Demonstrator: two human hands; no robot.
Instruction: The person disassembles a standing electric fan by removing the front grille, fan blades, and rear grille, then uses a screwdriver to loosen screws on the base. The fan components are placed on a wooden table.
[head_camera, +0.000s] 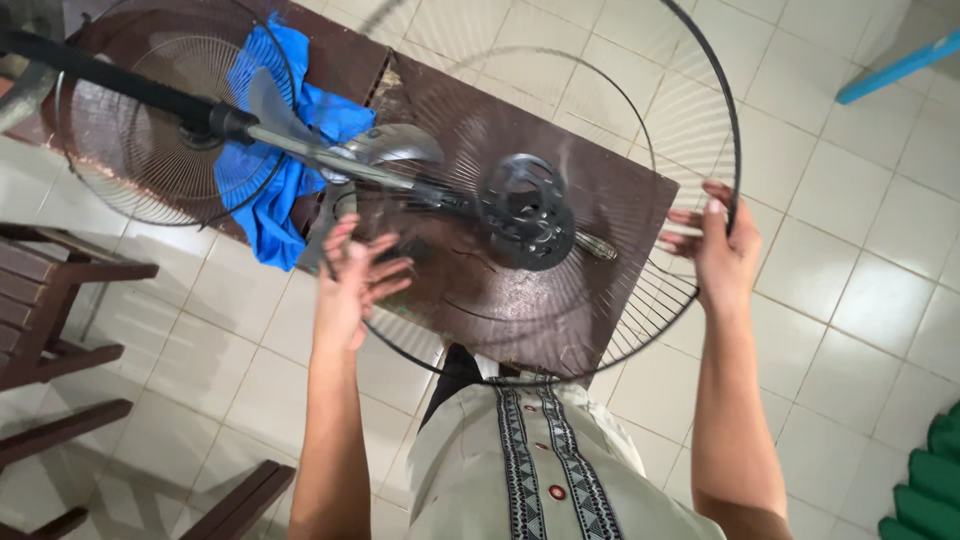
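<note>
Fan guard (640, 150), wire, round: held upright over brown table (640, 190). R hand (722, 250) fingers clamped on rim, steadying; L hand (352, 285) open, fingers spread at opp. edge, gripping nothing. Blue cloth (270, 190), rear grille (130, 130) behind.

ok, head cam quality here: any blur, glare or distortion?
Head view: left hand motion-smeared at the fingers, right hand sharper on the wire fan guard; guard rim bows with wide-angle distortion; soft even light, faint sheen on the floor tiles, no hard shadows.
</note>
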